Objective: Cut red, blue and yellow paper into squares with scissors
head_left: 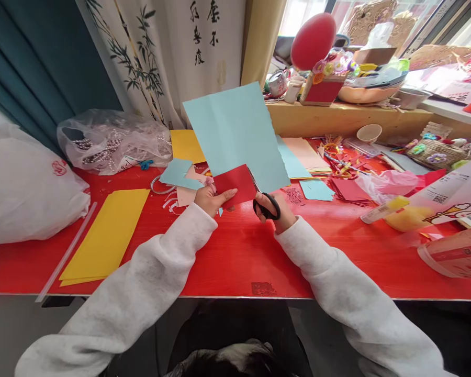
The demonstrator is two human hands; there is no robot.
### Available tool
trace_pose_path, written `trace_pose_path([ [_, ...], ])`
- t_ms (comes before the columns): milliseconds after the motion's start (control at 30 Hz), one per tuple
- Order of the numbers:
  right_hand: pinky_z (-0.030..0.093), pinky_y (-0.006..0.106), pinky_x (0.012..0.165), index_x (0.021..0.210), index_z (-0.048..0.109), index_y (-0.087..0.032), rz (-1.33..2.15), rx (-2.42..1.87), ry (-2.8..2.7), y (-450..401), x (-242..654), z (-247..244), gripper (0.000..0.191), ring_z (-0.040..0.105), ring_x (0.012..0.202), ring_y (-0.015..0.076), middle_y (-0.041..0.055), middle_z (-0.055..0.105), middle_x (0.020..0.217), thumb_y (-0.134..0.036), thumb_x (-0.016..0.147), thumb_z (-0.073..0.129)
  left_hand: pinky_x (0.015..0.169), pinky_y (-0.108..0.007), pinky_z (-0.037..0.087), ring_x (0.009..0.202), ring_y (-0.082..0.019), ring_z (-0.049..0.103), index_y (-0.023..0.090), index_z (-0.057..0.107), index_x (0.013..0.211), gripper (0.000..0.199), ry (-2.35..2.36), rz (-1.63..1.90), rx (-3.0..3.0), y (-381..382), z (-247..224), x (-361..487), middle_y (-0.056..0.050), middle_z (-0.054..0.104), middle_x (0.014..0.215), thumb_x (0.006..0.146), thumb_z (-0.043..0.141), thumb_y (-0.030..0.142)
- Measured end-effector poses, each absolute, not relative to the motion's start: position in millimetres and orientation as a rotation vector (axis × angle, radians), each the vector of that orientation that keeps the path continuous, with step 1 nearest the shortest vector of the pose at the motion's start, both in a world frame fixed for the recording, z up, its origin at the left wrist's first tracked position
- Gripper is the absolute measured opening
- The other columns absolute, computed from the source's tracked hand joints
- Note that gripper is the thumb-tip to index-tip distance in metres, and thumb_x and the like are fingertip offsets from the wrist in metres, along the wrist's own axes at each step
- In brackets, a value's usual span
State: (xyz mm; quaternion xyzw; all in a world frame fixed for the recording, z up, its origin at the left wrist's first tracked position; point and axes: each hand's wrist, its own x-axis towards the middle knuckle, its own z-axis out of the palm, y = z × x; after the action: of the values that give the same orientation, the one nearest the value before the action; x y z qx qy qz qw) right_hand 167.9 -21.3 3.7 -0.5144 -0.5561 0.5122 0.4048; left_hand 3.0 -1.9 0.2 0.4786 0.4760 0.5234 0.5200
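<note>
My left hand (213,199) pinches a red piece of paper (235,184) together with a large light-blue sheet (239,131), the red piece lying over the sheet's lower part. The blue sheet tilts up above the table, and its right edge looks uneven. In my right hand (280,211) is a pair of scissors (272,208) with black handles, fingers through the loops. The scissor blades lie along the right edge of the red paper, over the blue sheet. Whether the blades bite into the blue sheet I cannot tell.
Yellow paper strips (105,235) lie at left beside a white plastic bag (31,183). Behind is a clear bag of beads (113,141). Blue and pink scraps lie near my left hand. At right are red paper squares (349,191), a glue tube (384,209) and a plastic cup (455,256).
</note>
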Motion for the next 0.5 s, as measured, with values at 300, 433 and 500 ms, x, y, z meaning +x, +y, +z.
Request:
trace_pose_path([
  [300,0.024,0.023,0.038,0.036,0.043,-0.017,1.256,-1.352,-1.411,-19.6,167.9,5.0,0.060,0.035,0.032,0.0054,-0.0004,0.040,0.029,-0.071,0.054,0.060,0.053,-0.032,0.052,0.050,-0.016,0.058,0.013,0.065,0.058,0.034,1.161,1.268,1.129,-1.1,-1.8,3.4,-0.003,0.063,0.056,0.047,0.080,0.041],
  [433,0.026,0.023,0.038,0.039,0.045,-0.017,1.289,-1.290,-1.402,-19.6,169.4,2.8,0.059,0.038,0.032,0.0065,-0.0009,0.041,0.029,-0.073,0.053,0.059,0.052,-0.030,0.052,0.051,-0.015,0.058,0.013,0.066,0.060,0.033,1.166,1.265,1.138,-2.7,0.3,4.0,-0.003,0.064,0.059,0.048,0.079,0.040],
  [500,0.027,0.023,0.038,0.040,0.045,-0.017,1.299,-1.269,-1.399,-19.9,170.3,2.2,0.059,0.038,0.032,0.0067,-0.0011,0.041,0.029,-0.074,0.054,0.057,0.049,-0.029,0.051,0.049,-0.015,0.058,0.012,0.066,0.061,0.033,1.156,1.260,1.128,-4.3,2.3,4.6,-0.003,0.064,0.060,0.047,0.079,0.039],
])
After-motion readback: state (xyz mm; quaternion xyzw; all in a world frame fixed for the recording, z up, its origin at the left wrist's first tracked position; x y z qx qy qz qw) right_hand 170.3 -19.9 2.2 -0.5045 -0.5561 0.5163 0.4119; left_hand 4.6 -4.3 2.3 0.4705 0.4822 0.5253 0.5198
